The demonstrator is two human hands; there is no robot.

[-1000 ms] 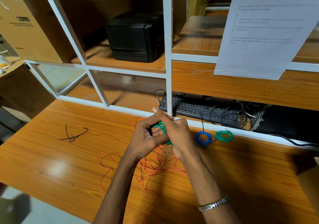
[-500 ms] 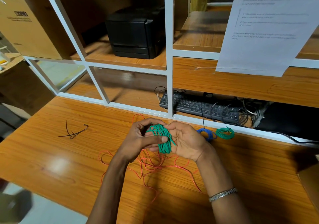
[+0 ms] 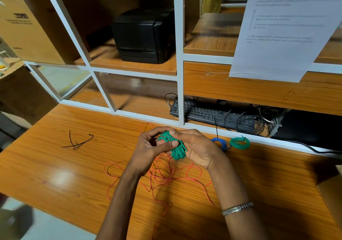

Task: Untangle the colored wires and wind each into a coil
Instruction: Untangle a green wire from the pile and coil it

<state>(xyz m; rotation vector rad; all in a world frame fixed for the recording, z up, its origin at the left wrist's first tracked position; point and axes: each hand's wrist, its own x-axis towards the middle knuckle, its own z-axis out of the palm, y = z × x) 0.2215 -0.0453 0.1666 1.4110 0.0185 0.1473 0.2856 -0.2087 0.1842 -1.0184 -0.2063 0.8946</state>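
The green plastic-coated wire bundle is between my two hands, lifted a little above the orange wooden desk, because I need free room under it to turn the loops. My left hand curls around its left side, with the thumb pressed across the strands so that the loops do not spring open. My right hand supports the bundle from the right, the fingers bent over the top of it; I hold it from both sides to keep the coil shape. Directly under my grip the thin loose red wire lies spread on the desk, I think it waits for its turn. Just to the right of my right hand, a small blue wire coil and a small green wire coil lie side by side, put away from the tangle so they cannot mix again. Far to the left of my grip lie some thin black wire pieces.
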